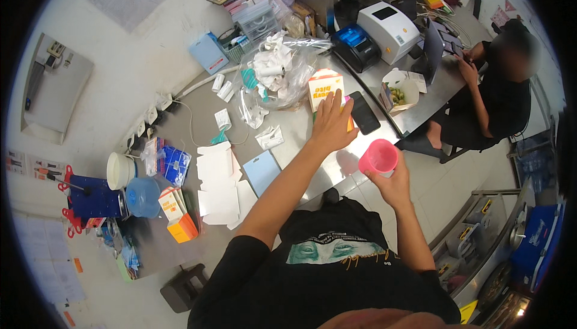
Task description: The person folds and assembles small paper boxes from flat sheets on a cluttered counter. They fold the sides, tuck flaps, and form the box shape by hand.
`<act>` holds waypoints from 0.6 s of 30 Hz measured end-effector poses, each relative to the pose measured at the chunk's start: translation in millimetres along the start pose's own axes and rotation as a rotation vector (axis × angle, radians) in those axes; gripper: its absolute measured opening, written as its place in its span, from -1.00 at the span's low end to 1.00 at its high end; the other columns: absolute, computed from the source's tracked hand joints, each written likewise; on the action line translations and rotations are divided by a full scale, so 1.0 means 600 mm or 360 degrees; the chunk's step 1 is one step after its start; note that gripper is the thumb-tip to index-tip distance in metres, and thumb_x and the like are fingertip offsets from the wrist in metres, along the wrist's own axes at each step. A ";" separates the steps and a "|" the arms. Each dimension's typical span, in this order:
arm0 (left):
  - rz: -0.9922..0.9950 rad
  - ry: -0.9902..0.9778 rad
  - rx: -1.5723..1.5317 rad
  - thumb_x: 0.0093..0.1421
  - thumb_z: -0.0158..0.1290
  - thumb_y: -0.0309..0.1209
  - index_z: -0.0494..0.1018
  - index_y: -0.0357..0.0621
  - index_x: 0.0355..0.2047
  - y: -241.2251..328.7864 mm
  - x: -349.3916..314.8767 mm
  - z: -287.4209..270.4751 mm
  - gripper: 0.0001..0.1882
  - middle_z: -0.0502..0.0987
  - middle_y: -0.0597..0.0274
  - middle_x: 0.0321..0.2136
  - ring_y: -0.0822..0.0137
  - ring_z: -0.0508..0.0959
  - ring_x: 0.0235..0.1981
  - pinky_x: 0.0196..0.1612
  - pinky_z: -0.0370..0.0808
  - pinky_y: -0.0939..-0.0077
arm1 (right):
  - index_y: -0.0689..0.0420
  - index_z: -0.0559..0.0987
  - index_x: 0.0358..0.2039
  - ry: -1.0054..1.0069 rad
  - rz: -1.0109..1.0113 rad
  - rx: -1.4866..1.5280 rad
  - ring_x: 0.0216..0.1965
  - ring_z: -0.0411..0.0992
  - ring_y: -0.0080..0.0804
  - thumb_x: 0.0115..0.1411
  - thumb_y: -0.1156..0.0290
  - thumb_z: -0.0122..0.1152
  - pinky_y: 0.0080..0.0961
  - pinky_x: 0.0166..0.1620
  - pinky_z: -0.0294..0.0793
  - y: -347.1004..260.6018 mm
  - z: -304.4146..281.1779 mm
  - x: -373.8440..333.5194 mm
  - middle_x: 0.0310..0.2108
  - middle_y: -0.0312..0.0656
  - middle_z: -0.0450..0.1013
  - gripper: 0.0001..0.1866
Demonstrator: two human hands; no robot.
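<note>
My right hand is wrapped round a pink cup, held just off the table's front edge with its mouth facing up. My left hand reaches over the steel table, fingers spread. Under and beyond its fingertips stands a white and orange food carton; whether the fingers press on it I cannot tell. A dark smartphone lies just right of that hand. Left of the carton sits a clear plastic bag with crumpled white paper in it.
Flattened white cartons, a light blue box and an orange-white carton lie on the left. A label printer, a black-blue printer and an open food box stand at the right. Another person sits there, holding a phone.
</note>
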State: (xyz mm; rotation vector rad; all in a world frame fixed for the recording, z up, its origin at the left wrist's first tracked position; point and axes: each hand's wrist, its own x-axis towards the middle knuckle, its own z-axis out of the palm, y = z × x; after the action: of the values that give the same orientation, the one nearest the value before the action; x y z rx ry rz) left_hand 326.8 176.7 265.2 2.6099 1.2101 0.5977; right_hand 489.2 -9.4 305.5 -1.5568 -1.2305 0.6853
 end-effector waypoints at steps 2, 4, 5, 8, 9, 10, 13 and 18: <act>-0.0148 -0.0250 0.0144 0.15 0.26 0.06 0.34 -0.09 0.39 -0.002 0.025 0.020 -0.13 0.11 -0.32 0.46 -0.31 0.11 0.47 0.47 0.08 -0.19 | 0.19 0.51 0.17 -0.0011 0.0010 -0.0023 0.08 0.55 -0.23 0.02 0.35 0.65 -0.29 0.16 0.50 -0.004 -0.004 -0.009 0.05 -0.07 0.55 -0.29; -0.0192 -0.0288 0.0117 0.16 0.24 0.13 0.36 -0.04 0.39 -0.010 0.018 0.029 -0.13 0.15 -0.27 0.46 -0.25 0.16 0.45 0.43 0.13 -0.14 | 0.19 0.52 0.16 0.0025 0.0026 -0.0026 0.07 0.55 -0.23 0.02 0.35 0.64 -0.28 0.15 0.50 -0.004 -0.009 -0.019 0.04 -0.07 0.56 -0.29; -0.0182 -0.0264 0.0102 0.16 0.24 0.14 0.36 -0.03 0.39 -0.015 0.012 0.033 -0.13 0.15 -0.26 0.46 -0.24 0.17 0.45 0.42 0.14 -0.13 | 0.20 0.52 0.16 0.0038 0.0031 -0.0028 0.06 0.56 -0.23 0.02 0.35 0.64 -0.28 0.15 0.50 -0.003 -0.010 -0.023 0.04 -0.07 0.56 -0.29; -0.0179 -0.0265 0.0134 0.14 0.23 0.08 0.37 -0.06 0.38 -0.013 -0.030 0.021 -0.14 0.17 -0.24 0.45 -0.19 0.22 0.42 0.38 0.19 -0.10 | 0.20 0.52 0.16 0.0092 0.0142 -0.0091 0.06 0.57 -0.22 0.02 0.35 0.64 -0.29 0.14 0.51 0.013 -0.023 -0.040 0.03 -0.07 0.57 -0.30; -0.0198 -0.0292 0.0137 0.13 0.23 0.06 0.37 -0.06 0.38 -0.008 -0.046 0.008 -0.14 0.18 -0.24 0.44 -0.18 0.22 0.41 0.37 0.19 -0.11 | 0.20 0.53 0.16 0.0108 0.0169 -0.0099 0.05 0.57 -0.22 0.02 0.35 0.64 -0.29 0.14 0.51 0.020 -0.028 -0.047 0.03 -0.07 0.57 -0.30; -0.0220 -0.0317 0.0138 0.12 0.23 0.04 0.37 -0.07 0.38 -0.006 -0.065 0.000 -0.14 0.18 -0.24 0.44 -0.18 0.23 0.40 0.36 0.20 -0.11 | 0.20 0.53 0.16 0.0121 0.0193 -0.0109 0.05 0.57 -0.22 0.01 0.35 0.64 -0.29 0.13 0.52 0.030 -0.031 -0.054 0.04 -0.06 0.57 -0.30; -0.0328 -0.0330 0.0109 0.07 0.25 -0.03 0.43 -0.11 0.30 0.001 -0.107 -0.032 -0.20 0.25 -0.21 0.38 -0.17 0.29 0.33 0.31 0.22 -0.09 | 0.20 0.52 0.17 0.0117 0.0223 -0.0113 0.06 0.58 -0.22 0.01 0.37 0.63 -0.29 0.11 0.54 0.053 -0.040 -0.065 0.04 -0.06 0.57 -0.30; -0.0490 -0.0112 -0.0287 0.16 0.25 -0.14 0.52 -0.17 0.10 -0.032 -0.123 -0.012 -0.44 0.44 -0.04 0.19 -0.09 0.41 0.18 0.24 0.27 -0.03 | 0.20 0.52 0.18 0.0021 0.0198 -0.0161 0.06 0.58 -0.21 0.01 0.39 0.62 -0.29 0.09 0.55 0.062 -0.034 -0.060 0.05 -0.06 0.57 -0.29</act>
State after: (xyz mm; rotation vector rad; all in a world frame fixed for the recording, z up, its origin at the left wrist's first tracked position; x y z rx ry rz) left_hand 267.4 132.4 244.9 2.2190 1.4255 0.5227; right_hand 509.4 -49.8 273.2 -1.7301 -1.1817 0.7004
